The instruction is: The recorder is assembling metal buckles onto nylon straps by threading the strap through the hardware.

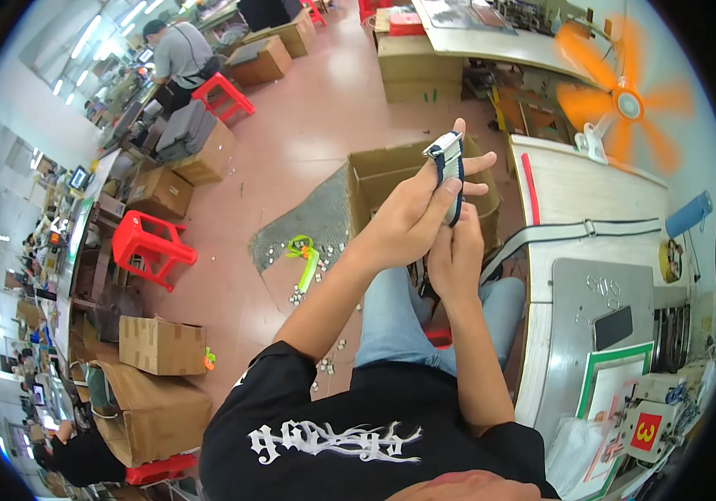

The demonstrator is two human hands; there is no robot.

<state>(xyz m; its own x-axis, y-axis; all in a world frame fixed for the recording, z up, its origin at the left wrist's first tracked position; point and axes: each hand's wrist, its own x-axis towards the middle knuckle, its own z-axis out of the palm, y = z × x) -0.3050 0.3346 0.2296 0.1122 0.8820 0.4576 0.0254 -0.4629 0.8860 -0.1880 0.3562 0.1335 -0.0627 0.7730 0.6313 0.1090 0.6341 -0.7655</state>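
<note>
My left hand is raised over the box with a striped webbing strap, pale with navy edges, folded along its fingers. The thumb presses the strap down while other fingertips stick out past it. A whitish folded end tops the strap. Just below, my right hand has its fingers closed at the strap's lower end, partly hidden behind the left hand. A longer pale strap with dark edges and a metal slider lies across the bench and drops over its edge; whether it joins the held piece I cannot tell.
An open cardboard box stands before my knees. To the right, the bench carries a phone, metal rings and a sewing machine. An orange fan is beyond. Red stools and cartons stand left.
</note>
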